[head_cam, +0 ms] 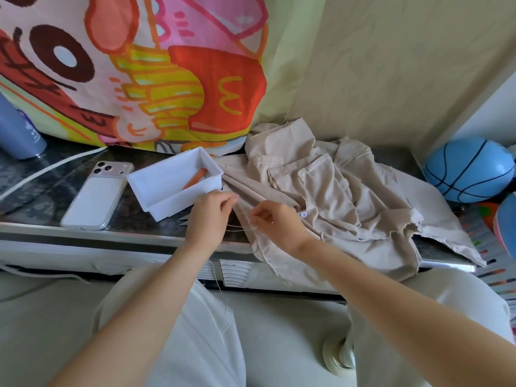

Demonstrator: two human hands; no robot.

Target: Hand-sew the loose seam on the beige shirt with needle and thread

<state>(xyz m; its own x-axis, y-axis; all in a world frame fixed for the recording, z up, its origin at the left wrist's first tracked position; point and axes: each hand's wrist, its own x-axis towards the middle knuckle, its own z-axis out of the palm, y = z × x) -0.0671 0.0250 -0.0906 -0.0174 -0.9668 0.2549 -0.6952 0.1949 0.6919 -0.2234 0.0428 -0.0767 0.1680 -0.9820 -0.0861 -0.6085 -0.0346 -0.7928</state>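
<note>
Beige shirt (335,191): lies crumpled on the right half of the tabletop (125,216), its hem hanging over the near edge
Thread (240,229): a pale strand stretched between the two hands, with a loose end hanging below the tabletop edge
Right hand (275,223): over the shirt's left edge beside a white button (303,214), fingers curled and pinching the thread
Left hand (208,216): just beside the shirt, fingers curled with thumb and forefinger tips together; what they hold I cannot tell
Needle: too small to make out
White plastic tray (178,203): touches the shirt's left side and holds an orange tool (195,178)
Smartphone (95,196): face down, left of the tray
Further out: blue bottle (19,129) far left, blue ball (469,169) far right, cartoon-print cloth (167,65) behind
</note>
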